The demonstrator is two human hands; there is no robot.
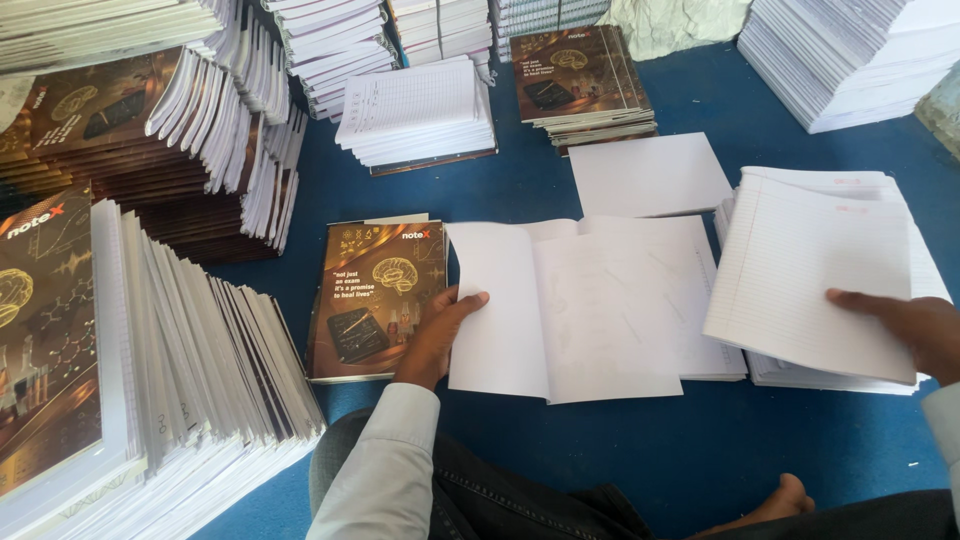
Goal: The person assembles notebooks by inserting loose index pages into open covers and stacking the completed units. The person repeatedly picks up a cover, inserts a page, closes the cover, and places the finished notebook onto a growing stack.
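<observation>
A: Where does your left hand sit, and what is it doing?

B: It rests on the near left edge of the opened white sheet, thumb on top of the paper and the other fingers below or beside it; you pinch that edge lightly. Holding it there probably keeps the sheet from sliding on the blue floor while the other hand works.

A: What lies just left of that hand?

B: A brown cover, face up, touching the back of your fingers. It likely sits there so it is within reach without stretching.

A: And your right hand?

B: It grips a sheaf of ruled pages at the right edge, thumb above, the rest hidden beneath. The sheaf is tilted and lifted off the ruled pile under it, which suggests you are carrying it, not pressing it down.

A: What is beyond the hands?

B: A single white sheet lies flat, just past the opened one. Farther away are a short stack of covered books and a stack of ruled blocks.

A: And to the far left?

B: Tall fanned stacks of bound books, spines down, near your left sleeve. Sorting by kind appears to be the reason for the separate piles.
</observation>
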